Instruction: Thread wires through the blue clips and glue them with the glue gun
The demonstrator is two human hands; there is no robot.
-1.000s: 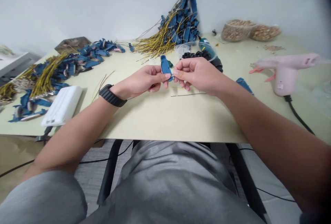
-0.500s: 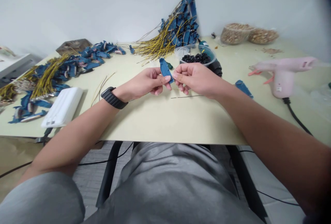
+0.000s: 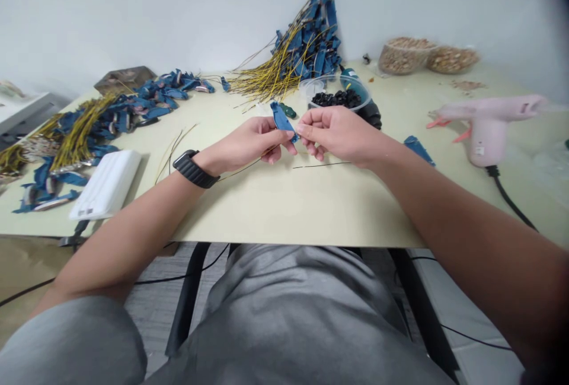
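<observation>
A black watch [image 3: 195, 169] with a ribbed band rings the left wrist [image 3: 214, 158]. Below and right of the watch, the grey shirt [image 3: 284, 314] creases; below and left, 1 short grey sleeve [image 3: 84, 337] looks smooth.

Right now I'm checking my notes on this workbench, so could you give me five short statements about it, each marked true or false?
1. The left hand holds a blue part. True.
2. A dark band is around the right wrist. False: the black band is around the left one.
3. The right hand has its fingertips at the blue part's lower end. True.
4. The clear tub holds yellow pieces. False: black pieces lie in the clear tub.
5. The glue gun is green. False: the glue gun is pink with orange-red parts.
</observation>
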